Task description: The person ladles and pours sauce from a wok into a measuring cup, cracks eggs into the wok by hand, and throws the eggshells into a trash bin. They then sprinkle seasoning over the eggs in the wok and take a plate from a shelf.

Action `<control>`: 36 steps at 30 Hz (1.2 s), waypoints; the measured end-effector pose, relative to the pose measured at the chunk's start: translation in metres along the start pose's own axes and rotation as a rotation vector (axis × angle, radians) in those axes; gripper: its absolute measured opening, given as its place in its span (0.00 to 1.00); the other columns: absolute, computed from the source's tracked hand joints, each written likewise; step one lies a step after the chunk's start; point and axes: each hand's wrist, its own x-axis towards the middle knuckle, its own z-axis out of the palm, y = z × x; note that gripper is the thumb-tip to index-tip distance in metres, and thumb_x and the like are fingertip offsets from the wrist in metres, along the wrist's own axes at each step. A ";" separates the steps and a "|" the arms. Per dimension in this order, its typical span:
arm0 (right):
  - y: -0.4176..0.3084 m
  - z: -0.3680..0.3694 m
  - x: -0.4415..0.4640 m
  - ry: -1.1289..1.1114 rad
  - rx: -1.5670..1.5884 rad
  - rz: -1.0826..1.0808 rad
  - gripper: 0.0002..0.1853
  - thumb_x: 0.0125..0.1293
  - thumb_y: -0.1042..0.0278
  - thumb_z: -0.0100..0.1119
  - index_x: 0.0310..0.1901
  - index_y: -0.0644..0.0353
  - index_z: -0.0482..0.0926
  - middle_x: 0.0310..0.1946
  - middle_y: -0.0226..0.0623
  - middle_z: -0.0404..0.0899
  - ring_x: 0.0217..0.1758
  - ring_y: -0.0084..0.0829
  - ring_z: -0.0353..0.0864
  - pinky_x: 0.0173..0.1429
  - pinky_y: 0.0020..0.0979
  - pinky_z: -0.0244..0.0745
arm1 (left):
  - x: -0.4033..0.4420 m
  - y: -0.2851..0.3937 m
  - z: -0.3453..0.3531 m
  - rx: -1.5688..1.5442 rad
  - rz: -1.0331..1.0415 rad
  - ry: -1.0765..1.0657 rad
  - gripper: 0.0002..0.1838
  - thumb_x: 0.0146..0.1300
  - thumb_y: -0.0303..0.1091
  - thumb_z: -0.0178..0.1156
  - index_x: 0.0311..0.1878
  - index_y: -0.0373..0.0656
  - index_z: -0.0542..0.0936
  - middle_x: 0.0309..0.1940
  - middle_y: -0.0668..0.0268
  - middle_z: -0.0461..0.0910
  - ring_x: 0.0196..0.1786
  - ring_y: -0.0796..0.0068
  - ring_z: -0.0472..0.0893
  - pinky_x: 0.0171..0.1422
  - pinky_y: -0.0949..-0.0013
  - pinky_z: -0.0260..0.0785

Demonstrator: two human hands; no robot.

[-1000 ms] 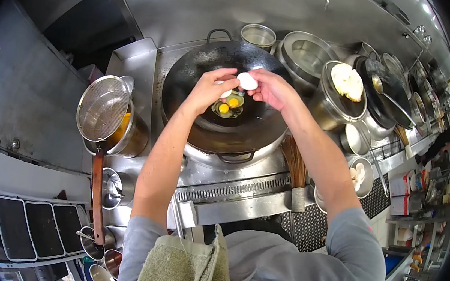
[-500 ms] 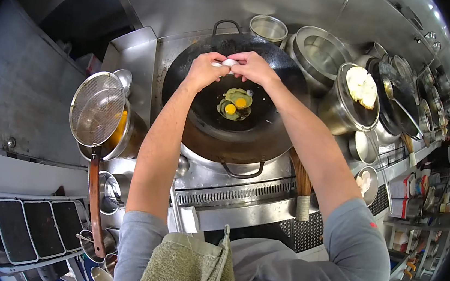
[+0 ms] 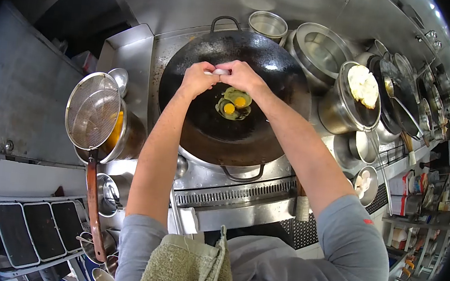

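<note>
Both hands are together over the far half of a large black wok (image 3: pixel 218 151). My left hand (image 3: pixel 198 78) is closed, its fingers pinching a piece of white eggshell (image 3: pixel 208 73). Against it, my right hand (image 3: pixel 242 77) is closed on another white shell piece (image 3: pixel 222 72). Fingers partly cover the shell, so whether the pieces are fully apart is hard to tell. Just below the hands, raw egg (image 3: pixel 234 105) with two orange-yellow yolks lies in the wok, its white still mostly clear.
At left, a mesh strainer (image 3: pixel 92 110) with a wooden handle rests over a metal pot. Fried egg (image 3: pixel 363 86) lies on top of a pot (image 3: pixel 333 109) at right. A bowl (image 3: pixel 371 193) with white shell-like pieces, metal basins (image 3: pixel 322 47) and a ladle (image 3: pixel 181 167) surround the wok.
Both hands have moved slightly left and down in view, keeping the shell pieces between them. The egg in the wok looks much the same.
</note>
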 end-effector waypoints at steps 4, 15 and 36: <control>0.003 0.004 -0.002 0.019 0.001 0.019 0.24 0.54 0.52 0.65 0.52 0.50 0.82 0.42 0.44 0.84 0.46 0.42 0.84 0.53 0.36 0.76 | -0.006 0.001 0.001 0.044 0.000 0.015 0.16 0.53 0.30 0.66 0.46 0.34 0.82 0.34 0.61 0.83 0.35 0.76 0.83 0.38 0.74 0.78; 0.012 0.028 0.002 -0.040 0.008 0.033 0.21 0.54 0.58 0.66 0.51 0.48 0.83 0.40 0.44 0.85 0.43 0.41 0.84 0.51 0.35 0.77 | -0.003 -0.028 0.006 0.367 0.075 0.064 0.18 0.49 0.35 0.69 0.45 0.42 0.83 0.38 0.57 0.85 0.39 0.66 0.85 0.44 0.66 0.78; -0.034 0.000 -0.029 0.377 -0.622 -0.494 0.10 0.50 0.75 0.62 0.36 0.60 0.81 0.36 0.46 0.74 0.43 0.47 0.79 0.48 0.41 0.79 | -0.052 0.030 -0.003 1.033 0.633 0.356 0.10 0.52 0.22 0.60 0.40 0.42 0.77 0.38 0.57 0.79 0.45 0.55 0.80 0.49 0.59 0.76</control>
